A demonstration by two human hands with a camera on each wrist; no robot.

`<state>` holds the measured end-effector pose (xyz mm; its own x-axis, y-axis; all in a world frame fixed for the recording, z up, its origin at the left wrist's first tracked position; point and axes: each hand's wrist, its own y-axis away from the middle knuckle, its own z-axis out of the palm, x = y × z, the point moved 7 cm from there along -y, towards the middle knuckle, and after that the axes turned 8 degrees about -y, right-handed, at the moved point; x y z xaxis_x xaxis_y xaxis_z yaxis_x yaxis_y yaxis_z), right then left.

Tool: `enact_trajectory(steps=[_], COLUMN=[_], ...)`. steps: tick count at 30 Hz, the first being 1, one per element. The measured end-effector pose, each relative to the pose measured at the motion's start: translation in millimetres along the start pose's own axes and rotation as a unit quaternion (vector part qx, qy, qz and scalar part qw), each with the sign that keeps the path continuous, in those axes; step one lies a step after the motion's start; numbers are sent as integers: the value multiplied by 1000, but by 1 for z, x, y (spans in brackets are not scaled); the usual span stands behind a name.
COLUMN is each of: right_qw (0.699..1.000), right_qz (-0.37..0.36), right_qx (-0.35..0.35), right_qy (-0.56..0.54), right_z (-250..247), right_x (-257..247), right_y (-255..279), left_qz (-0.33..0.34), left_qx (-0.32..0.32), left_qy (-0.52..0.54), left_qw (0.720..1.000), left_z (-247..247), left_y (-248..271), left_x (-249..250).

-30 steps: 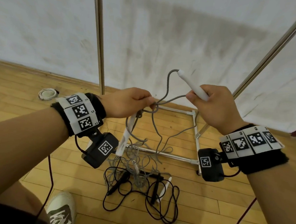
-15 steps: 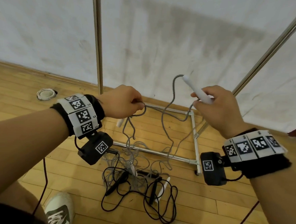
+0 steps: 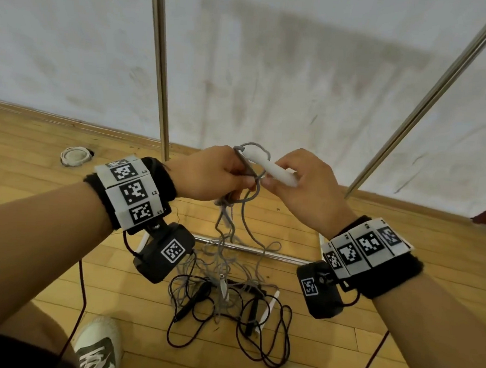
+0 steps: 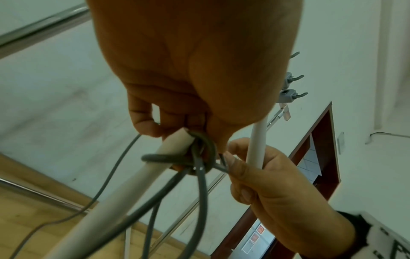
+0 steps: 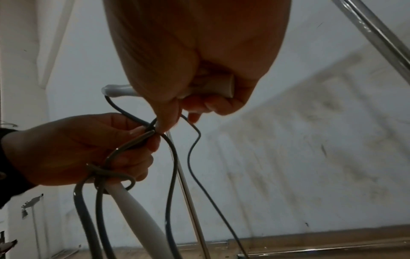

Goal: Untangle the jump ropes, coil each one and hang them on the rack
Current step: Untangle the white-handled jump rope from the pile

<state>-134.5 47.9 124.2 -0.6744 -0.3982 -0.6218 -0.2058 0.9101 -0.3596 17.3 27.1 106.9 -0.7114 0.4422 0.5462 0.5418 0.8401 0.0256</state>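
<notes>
Patience serves best here: I judge the grey rope (image 3: 236,212) should be eased loose through its loop, not yanked, or the snarl tightens. Left hand (image 3: 208,173) pinches that loop and clasps a second handle (image 4: 124,192). Right hand (image 3: 307,187) grips a white handle (image 3: 268,168), its tip at the loop. Black rope (image 3: 228,319) lies tangled on the floor below, by the rack (image 3: 160,73).

Wooden floor (image 3: 401,279), white wall (image 3: 272,57), round floor fitting (image 3: 75,155), sneaker (image 3: 98,348)
</notes>
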Motion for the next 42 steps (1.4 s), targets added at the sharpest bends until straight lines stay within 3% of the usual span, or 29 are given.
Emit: enact_trajectory(steps=[4,8,11,14,20,25,30,34,38,42], right_qw=[999,997,995,995,998,999,992,989,990,977], right_qz=[-43,-74,-49,-18,36,35,81,136,140,138], right_qx=[2,-22,-64,-93,-48,9,99,61,8,-10], right_qy=[-2,-11,-52,-17,-15,-22,-19,-12,-10,-161], right_z=[1,5,10,15,-11,-37,-82,-79,-52,-24], right_x=[-4,-7,-4,0,13,22,55,81,76,50], right_y=[0,0,2,3,-7,-12,-11,-3,0,4], left_qz=[-26,-1,23,47,61,22,-22,-52,-40,-16], left_qx=[-17,-49,-67,-54,-21,-30,-35,13,29,50], left_qy=[73,83,96,47,-68,-138,-164,-141,-182,-161], left_qw=[997,995,993,996,996,990,986,989,982,986], left_z=[2,8,11,7,2,5,-1,-7,-7,-7], left_y=[2,5,6,5,4,0,3,2,-1,-2], left_x=[-7,-5,-6,-10,-28,-48,-72,-75,-62,-36])
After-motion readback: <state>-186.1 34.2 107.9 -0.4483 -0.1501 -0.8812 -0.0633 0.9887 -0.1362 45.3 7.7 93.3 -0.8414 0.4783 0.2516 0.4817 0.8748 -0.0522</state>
